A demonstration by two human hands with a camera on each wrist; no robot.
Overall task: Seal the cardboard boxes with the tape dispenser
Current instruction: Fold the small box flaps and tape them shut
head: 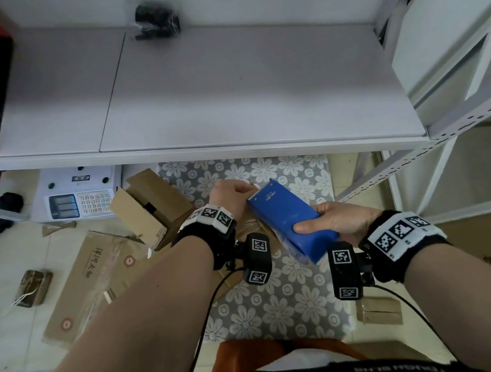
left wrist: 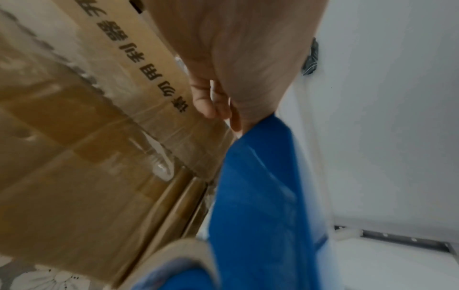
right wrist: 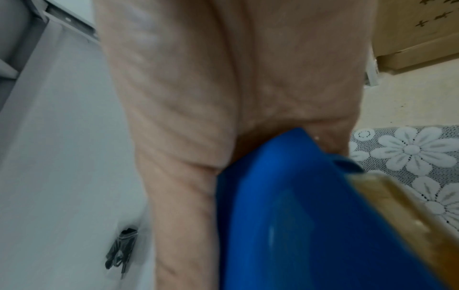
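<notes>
Dispenser (head: 288,220), blue, sits at centre frame in the head view, tilted, its near end gripped by the right hand (head: 333,221), thumb laid across the top face and fingers wrapped under. The left hand (head: 229,194) is at the dispenser's far end, fingers curled there; what they pinch is hidden behind the hand. Both hands hang over a flowered mat (head: 283,298) below a white shelf (head: 226,89). An open box (head: 151,209) lies at left of centre, a flattened carton (head: 95,281) lower left, a scale (head: 78,191) at left and a black bundle (head: 157,20) on the shelf at top.

Left wrist view: the left hand (left wrist: 236,58) fills upper centre, fingertips (left wrist: 211,102) bent at the top edge of the dispenser (left wrist: 261,196); whether they hold tape cannot be told. A taped box (left wrist: 87,137) fills the left side.

Right wrist view: the right hand (right wrist: 211,98) closes on the dispenser (right wrist: 298,215) at lower centre, a brown tape roll (right wrist: 397,206) at its right edge, the mat (right wrist: 410,151) beyond.
</notes>
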